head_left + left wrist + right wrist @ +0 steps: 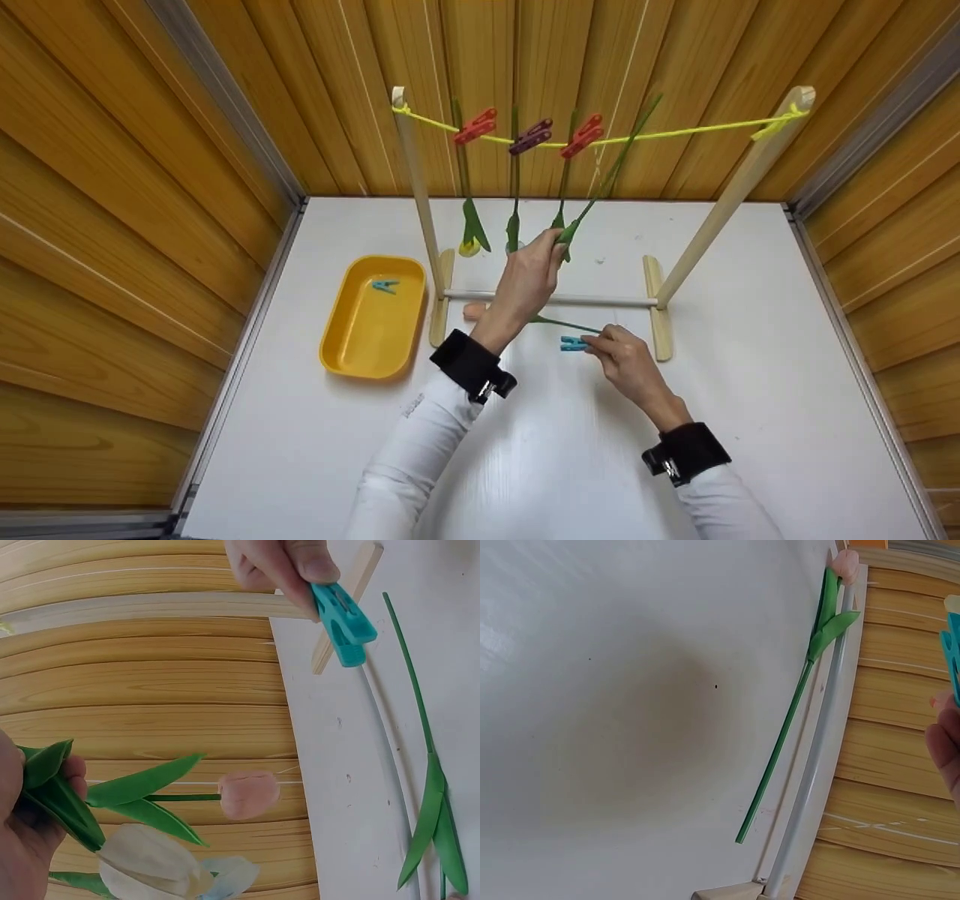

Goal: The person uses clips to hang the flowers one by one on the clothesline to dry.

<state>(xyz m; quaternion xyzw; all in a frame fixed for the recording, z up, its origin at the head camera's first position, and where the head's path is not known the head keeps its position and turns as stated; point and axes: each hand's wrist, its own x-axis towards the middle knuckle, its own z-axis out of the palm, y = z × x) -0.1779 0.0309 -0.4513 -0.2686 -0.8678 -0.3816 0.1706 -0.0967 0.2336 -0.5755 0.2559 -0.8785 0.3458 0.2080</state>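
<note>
My left hand (529, 274) grips an artificial white tulip (154, 862) by its leaves, bloom downward. Its green stem (611, 172) slants up across the yellow cord (697, 130). My right hand (626, 364) pinches a teal clothespin (345, 624), below and right of the left hand. Three tulips hang bloom-down from the cord, clipped by a red clothespin (476, 127), a purple clothespin (531, 137) and another red clothespin (583, 136). The leftmost bloom is yellow (469, 247); a hanging pink tulip (250, 795) shows beyond my left hand. A loose pink tulip (787, 720) lies on the table.
Two wooden posts (709, 187) on flat feet hold the cord, joined low down by a pale crossbar (600, 301). Left of the frame stands a yellow tray (360, 367) containing a teal clothespin (385, 286). Wood-patterned walls (105, 225) enclose the white table (787, 420).
</note>
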